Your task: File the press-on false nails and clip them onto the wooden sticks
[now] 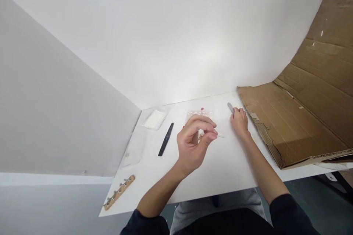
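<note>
My left hand (pixel 196 142) is raised above the middle of the table, thumb and fingertips brought together in a pinch. A small whitish sliver (pixel 221 136) shows just beyond the fingertips; whether they grip it or it lies behind them, I cannot tell. Farther right, my right hand (pixel 239 120) rests low over the table with its fingers closed on a grey nail file (pixel 230 108). The file's rounded end sticks out past the fingers. Partly hidden behind my left hand is a clear bumpy plastic sheet (pixel 192 113), with a small red piece (pixel 202 109) near it.
A black nail file (pixel 166 139) lies left of centre on the white table (pixel 209 176). Beyond it are a clear packet with white contents (pixel 154 119) and a transparent bag (pixel 134 149). A wooden strip with metal pegs (pixel 119 192) lies front left. Cardboard (pixel 298 125) stands at right.
</note>
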`<state>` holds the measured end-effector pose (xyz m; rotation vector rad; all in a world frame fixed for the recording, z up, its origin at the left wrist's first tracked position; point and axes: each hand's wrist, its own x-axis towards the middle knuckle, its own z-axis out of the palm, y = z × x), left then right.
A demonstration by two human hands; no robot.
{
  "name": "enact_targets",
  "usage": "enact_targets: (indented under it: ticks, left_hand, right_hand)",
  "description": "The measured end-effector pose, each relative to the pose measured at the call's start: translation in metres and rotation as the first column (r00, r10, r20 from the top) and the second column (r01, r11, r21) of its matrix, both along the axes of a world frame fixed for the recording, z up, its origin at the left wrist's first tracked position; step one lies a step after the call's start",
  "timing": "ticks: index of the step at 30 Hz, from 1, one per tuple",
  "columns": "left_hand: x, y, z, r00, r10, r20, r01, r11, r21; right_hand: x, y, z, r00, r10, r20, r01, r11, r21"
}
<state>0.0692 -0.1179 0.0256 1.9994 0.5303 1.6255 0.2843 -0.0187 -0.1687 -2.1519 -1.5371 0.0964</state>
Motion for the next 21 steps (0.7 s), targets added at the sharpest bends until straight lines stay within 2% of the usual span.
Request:
enact_targets:
  ticks: [5,8,11,13,14,16,19,21]
  left_hand:
    - [-0.001,-0.002,-0.001,0.996,0.072,-0.044,-0.067,0.992,0.109]
    - [-0.003,0.000,-0.005,0.990,0.116,-0.075,-0.106,0.987,0.122]
    - [-0.013,0.011,-0.020,0.983,0.147,-0.108,-0.141,0.988,0.057]
    - [-0.025,0.022,-0.036,0.976,0.177,-0.129,-0.180,0.984,-0.011]
    - [-0.032,0.027,-0.045,0.969,0.203,-0.143,-0.212,0.976,-0.053]
    - [-0.046,0.038,-0.062,0.948,0.238,-0.213,-0.271,0.953,-0.140]
    - [-0.061,0.048,-0.081,0.914,0.253,-0.316,-0.334,0.912,-0.236]
    - [-0.064,0.051,-0.088,0.903,0.219,-0.368,-0.330,0.904,-0.271]
  right_hand:
    - [0.000,-0.001,0.002,1.000,-0.002,-0.015,0.002,1.000,-0.015]
    - [-0.003,-0.004,0.011,1.000,-0.019,-0.001,0.019,1.000,0.003]
    - [-0.014,-0.013,0.026,0.999,0.004,-0.035,0.001,0.991,0.137]
    - [-0.026,-0.020,0.037,0.977,0.128,-0.169,-0.084,0.966,0.245]
    - [-0.033,-0.024,0.042,0.936,0.241,-0.257,-0.162,0.942,0.292]
    - [-0.047,-0.031,0.048,0.783,0.438,-0.441,-0.298,0.888,0.351]
    - [-0.065,-0.040,0.051,0.572,0.536,-0.621,-0.393,0.844,0.365]
    - [-0.072,-0.043,0.050,0.482,0.557,-0.676,-0.445,0.820,0.359]
